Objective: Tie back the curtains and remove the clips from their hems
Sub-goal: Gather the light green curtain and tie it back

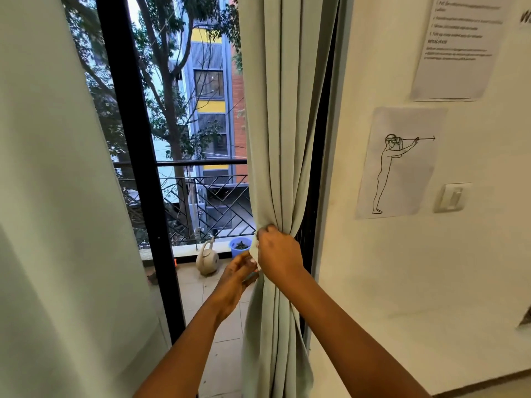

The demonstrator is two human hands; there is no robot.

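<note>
The right curtain (283,116), pale grey-green, hangs gathered into folds beside the window's right edge. My right hand (277,252) is clenched around the bunched fabric at about waist height. My left hand (240,271) reaches in just below and left of it, fingertips touching the curtain's front edge; whether it holds a tie-back is hidden. The left curtain (57,196) hangs loose and fills the left side of the view. No clips show, and both hems lie out of sight.
A black window frame bar (135,156) stands between the curtains, with a balcony railing (207,196), a pale watering can (207,261) and a blue pot (240,246) outside. On the white wall to the right hang paper sheets (398,162) and a light switch (451,197).
</note>
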